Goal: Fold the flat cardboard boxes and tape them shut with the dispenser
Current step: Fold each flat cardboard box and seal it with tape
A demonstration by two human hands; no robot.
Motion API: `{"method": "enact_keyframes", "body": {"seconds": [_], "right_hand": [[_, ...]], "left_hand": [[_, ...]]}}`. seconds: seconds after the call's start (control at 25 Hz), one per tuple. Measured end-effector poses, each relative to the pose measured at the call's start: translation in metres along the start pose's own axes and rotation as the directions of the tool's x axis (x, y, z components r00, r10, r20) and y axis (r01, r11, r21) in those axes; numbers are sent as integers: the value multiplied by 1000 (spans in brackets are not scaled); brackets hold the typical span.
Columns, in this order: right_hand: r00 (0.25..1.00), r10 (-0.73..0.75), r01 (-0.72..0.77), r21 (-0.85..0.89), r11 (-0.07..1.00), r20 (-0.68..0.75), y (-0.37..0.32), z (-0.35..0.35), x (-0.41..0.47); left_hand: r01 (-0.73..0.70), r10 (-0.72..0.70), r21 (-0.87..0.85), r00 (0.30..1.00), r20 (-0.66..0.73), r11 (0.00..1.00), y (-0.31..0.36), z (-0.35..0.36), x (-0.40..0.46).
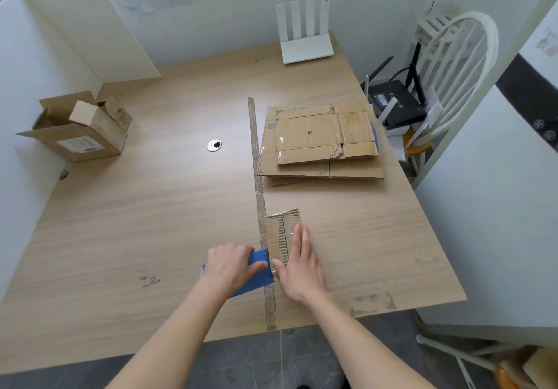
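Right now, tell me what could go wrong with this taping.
1. The right hand presses flat on the small cardboard piece right beside the blue dispenser that the left hand grips; the fingers could catch its blade.
2. The piece lies against the table's taped seam, so new tape may stick to that instead.
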State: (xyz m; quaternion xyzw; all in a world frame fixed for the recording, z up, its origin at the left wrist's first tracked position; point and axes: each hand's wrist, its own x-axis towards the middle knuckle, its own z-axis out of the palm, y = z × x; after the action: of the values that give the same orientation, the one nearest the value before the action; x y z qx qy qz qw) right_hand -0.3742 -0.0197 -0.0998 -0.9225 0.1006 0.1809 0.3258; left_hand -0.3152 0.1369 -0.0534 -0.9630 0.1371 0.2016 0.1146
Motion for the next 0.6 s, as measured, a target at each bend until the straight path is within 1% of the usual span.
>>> {"method": "enact_keyframes", "body": {"seconds": [0.08,0.16,0.24,0.36,0.44,0.48,0.56,0.6], "right_hand": [[1000,3,-3,14,1000,1,-1,0,-3],[1000,-16,16,7,1000,11,-1,2,-8],[1000,-31,31,-7,1000,-6,4,-1,-10],[1000,-9,9,-13,1000,-8,12,-2,-5],[997,14,-16,-18,1000,-82,9,3,-8],[987,26,-28,-9,1000,-158,7,7,-9],[949,52,-64,-31,997,-313,6,18,-10],[935,65,-88,-50,995,-349,6,20,-10]], "left_hand": [[77,-77,66,997,-8,995,19,-4,-1],[138,-138,67,990,5,988,35,2,-7],[180,-181,-41,983,-22,983,39,22,-13],[200,-222,-148,965,-144,968,14,60,-28],[176,-235,-223,931,-278,959,-6,82,-32],[154,-249,-297,916,-314,942,-11,89,-33],[109,-234,-373,922,-309,922,-16,102,-29],[100,-233,-394,923,-307,914,-16,108,-28]]}}
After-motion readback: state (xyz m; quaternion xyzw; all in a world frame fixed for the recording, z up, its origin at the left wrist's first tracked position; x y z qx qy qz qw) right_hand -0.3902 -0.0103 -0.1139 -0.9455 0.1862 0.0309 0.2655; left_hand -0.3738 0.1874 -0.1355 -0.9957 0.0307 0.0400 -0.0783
